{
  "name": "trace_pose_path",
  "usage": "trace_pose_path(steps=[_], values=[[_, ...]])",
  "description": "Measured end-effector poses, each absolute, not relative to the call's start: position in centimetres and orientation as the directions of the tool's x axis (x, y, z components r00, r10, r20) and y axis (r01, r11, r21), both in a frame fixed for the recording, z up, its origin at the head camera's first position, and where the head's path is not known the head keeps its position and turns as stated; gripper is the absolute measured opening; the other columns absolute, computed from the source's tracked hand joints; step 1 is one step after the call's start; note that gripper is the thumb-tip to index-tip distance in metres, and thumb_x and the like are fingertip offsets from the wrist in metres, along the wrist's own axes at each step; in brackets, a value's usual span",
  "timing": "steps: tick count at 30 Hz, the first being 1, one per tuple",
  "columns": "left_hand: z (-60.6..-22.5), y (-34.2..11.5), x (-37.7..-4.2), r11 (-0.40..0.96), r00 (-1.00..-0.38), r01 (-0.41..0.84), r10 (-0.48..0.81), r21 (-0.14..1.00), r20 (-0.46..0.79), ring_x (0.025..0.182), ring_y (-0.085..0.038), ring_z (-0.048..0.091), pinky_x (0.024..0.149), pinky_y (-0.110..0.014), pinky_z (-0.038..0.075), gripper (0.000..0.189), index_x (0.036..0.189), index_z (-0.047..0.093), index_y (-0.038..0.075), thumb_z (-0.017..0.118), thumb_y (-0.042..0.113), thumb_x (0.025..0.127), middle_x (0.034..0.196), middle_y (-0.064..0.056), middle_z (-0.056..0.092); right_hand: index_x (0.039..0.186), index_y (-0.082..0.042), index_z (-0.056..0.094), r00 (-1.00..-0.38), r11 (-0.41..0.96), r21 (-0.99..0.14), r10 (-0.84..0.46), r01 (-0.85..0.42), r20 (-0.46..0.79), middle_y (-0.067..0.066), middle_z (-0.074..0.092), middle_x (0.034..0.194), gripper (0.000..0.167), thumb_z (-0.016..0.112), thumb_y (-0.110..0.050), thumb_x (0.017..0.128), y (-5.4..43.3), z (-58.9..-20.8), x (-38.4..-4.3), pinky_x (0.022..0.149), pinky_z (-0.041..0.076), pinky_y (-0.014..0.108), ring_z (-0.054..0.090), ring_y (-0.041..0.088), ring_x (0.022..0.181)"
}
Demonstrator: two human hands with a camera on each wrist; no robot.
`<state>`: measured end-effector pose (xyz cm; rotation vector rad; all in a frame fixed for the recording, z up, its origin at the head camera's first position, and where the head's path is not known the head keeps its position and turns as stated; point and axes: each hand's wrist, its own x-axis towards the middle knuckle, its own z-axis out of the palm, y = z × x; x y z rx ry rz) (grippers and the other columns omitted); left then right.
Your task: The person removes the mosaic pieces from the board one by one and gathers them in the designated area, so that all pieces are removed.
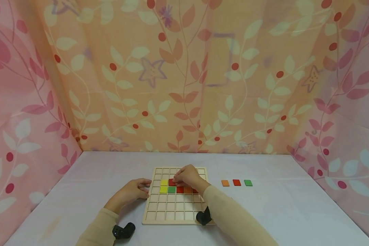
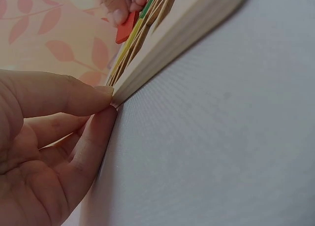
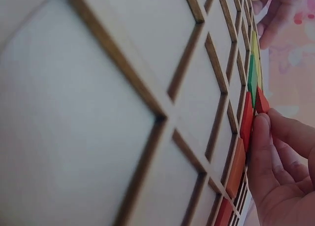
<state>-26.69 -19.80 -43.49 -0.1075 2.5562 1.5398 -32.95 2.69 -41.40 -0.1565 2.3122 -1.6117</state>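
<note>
On the table lies a wooden grid board [image 1: 166, 222] with raised dividers between square cells. My left hand [image 1: 130, 191] holds its left edge, thumb and a finger meeting at the wooden rim [image 2: 162, 51] in the left wrist view. Over the upper part of the board, my right hand [image 1: 189, 177] pinches a red square tile [image 3: 262, 102] between thumb and fingertip. That tile is tilted, close beside a yellow tile [image 1: 164, 182]. The row below holds another yellow tile [image 1: 163, 189], a green tile [image 1: 171, 190], a red tile [image 1: 180, 189] and an orange tile [image 1: 188, 190], with more red partly hidden by the right hand.
Right of the board, a loose orange tile [image 1: 225, 183], red tile [image 1: 236, 182] and green tile [image 1: 248, 183] lie in a row on the white table [image 1: 279, 205]. Patterned curtains [image 1: 184, 75] enclose the back and sides. Black devices [image 1: 124, 231] are worn at both wrists.
</note>
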Motion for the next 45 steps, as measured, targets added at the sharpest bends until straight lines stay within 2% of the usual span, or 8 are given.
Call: trace_pose_path(steps=[4,10,17,23,33,45], values=[[-43.5,-19.8,-26.6,0.476,-0.986,-0.138,0.019,0.869,-0.167,0.093,-0.019,0.061,0.076,-0.031,0.055,0.059,0.131,0.057,-0.006,0.073,-0.013,0.074,0.120,-0.018,0.063,0.090,0.007,0.074,-0.951,0.350,-0.933,-0.253,0.084,-0.181,0.013,0.076,0.083,0.009,0.073,0.000,0.085,2.6,-41.4,-32.7,0.062,0.059,0.026,0.065,0.010,0.058],[-43.5,-19.8,-26.6,0.482,-0.986,-0.135,0.021,0.866,-0.165,0.093,-0.019,0.062,0.077,-0.031,0.055,0.059,0.131,0.058,-0.006,0.073,-0.012,0.074,0.119,-0.017,0.063,0.090,0.005,0.076,-0.960,0.329,-0.937,-0.204,0.119,-0.194,0.008,0.072,0.075,0.010,0.075,-0.002,0.083,3.2,-40.9,-32.7,0.060,0.058,0.026,0.063,0.009,0.053],[-43.5,-19.8,-26.6,0.481,-0.986,-0.132,0.026,0.867,-0.165,0.092,-0.019,0.061,0.076,-0.030,0.054,0.059,0.131,0.058,-0.006,0.073,-0.012,0.074,0.119,-0.017,0.063,0.095,0.008,0.075,-0.954,0.299,-0.943,-0.211,0.146,-0.214,0.007,0.071,0.072,0.013,0.074,0.000,0.084,4.8,-40.2,-32.4,0.057,0.056,0.023,0.062,0.009,0.053],[-43.6,-20.0,-26.7,0.470,-0.986,-0.133,0.026,0.872,-0.165,0.093,-0.019,0.061,0.075,-0.030,0.054,0.059,0.131,0.058,-0.006,0.072,-0.013,0.074,0.120,-0.017,0.063,0.098,0.008,0.075,-0.956,0.279,-0.950,-0.213,0.140,-0.203,0.006,0.072,0.075,0.017,0.074,-0.001,0.084,6.6,-39.8,-32.2,0.058,0.056,0.023,0.061,0.007,0.053],[-43.7,-20.1,-26.7,0.473,-0.986,-0.126,0.033,0.872,-0.160,0.093,-0.018,0.062,0.076,-0.030,0.054,0.059,0.131,0.057,-0.007,0.072,-0.014,0.074,0.120,-0.018,0.063,0.099,0.005,0.076,-0.966,0.338,-0.934,-0.183,0.114,-0.183,0.002,0.072,0.075,0.018,0.074,-0.008,0.086,9.4,-39.5,-32.3,0.068,0.059,0.025,0.063,0.006,0.060],[-43.6,-20.0,-26.7,0.470,-0.987,-0.117,0.043,0.875,-0.155,0.093,-0.018,0.061,0.075,-0.029,0.054,0.059,0.131,0.057,-0.008,0.072,-0.014,0.074,0.120,-0.019,0.063,0.103,0.006,0.074,-0.966,0.332,-0.933,-0.159,0.140,-0.202,0.004,0.074,0.081,0.022,0.074,-0.009,0.087,12.7,-38.6,-32.0,0.065,0.057,0.022,0.064,0.006,0.061]])
